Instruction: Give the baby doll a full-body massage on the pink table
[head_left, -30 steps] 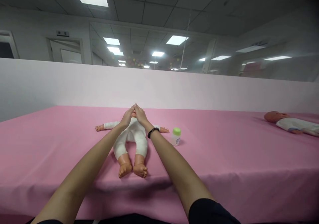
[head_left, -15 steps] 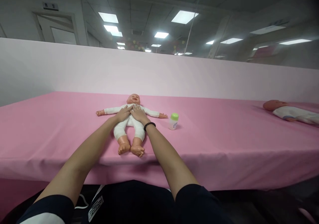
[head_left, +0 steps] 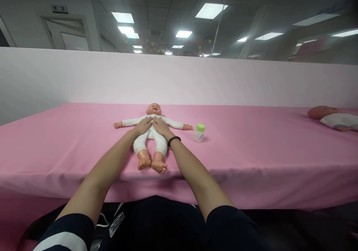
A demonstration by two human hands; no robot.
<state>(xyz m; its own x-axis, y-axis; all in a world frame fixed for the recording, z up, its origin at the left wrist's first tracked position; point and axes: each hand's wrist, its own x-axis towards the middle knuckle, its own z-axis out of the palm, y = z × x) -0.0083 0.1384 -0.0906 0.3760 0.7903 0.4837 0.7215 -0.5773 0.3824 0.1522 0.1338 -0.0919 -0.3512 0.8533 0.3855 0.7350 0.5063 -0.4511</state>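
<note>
A baby doll in a white suit lies on its back on the pink table, arms spread, feet toward me. My left hand rests flat on the doll's chest, fingers stretched out. My right hand, with a black bead bracelet at the wrist, lies flat beside it on the chest, fingertips meeting the left hand's. Neither hand holds anything.
A small white bottle with a green cap stands just right of the doll's hand. A second doll lies at the far right of the table. A pale pink partition runs behind the table.
Both hands slid down from the doll's face to its chest, uncovering the face. The camera view tilted down and shifted slightly.
</note>
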